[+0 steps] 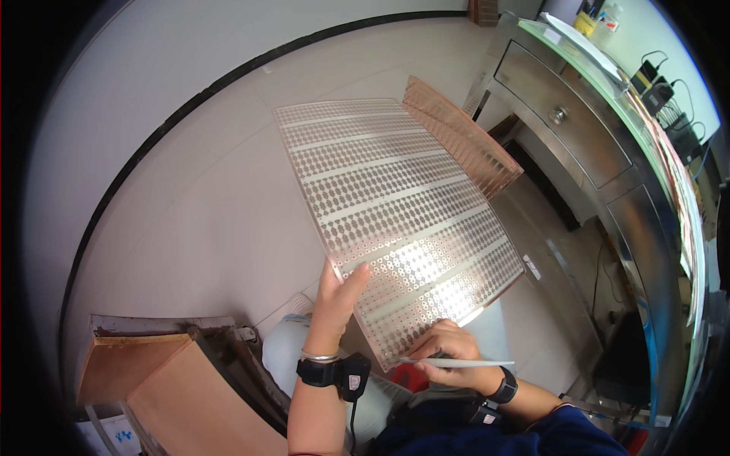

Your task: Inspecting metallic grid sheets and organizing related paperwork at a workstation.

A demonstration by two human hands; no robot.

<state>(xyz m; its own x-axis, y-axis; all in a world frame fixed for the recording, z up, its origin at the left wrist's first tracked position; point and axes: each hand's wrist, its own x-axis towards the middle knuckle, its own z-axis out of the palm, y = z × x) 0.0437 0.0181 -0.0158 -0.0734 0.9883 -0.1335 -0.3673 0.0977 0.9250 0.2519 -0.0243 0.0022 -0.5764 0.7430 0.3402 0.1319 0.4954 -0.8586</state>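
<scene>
A large rectangular circuit board panel, patterned with rows of small dark shapes and shiny spots, slants up and away in front of me. My left hand grips its left edge, thumb on the face and the other fingers hidden behind. At the near corner, my right hand is closed round a slim white tool that tapers at one end. Its working tip reaches the panel's lower edge; I cannot tell its exact kind. Bright glare covers the panel's lower right part.
Behind the panel, a copper-coloured stack of boards leans by a metal desk with drawers. Bottles, chargers, cables and papers lie on the desk. A wooden stool or chair stands at lower left. A wall with dark skirting runs along the far left.
</scene>
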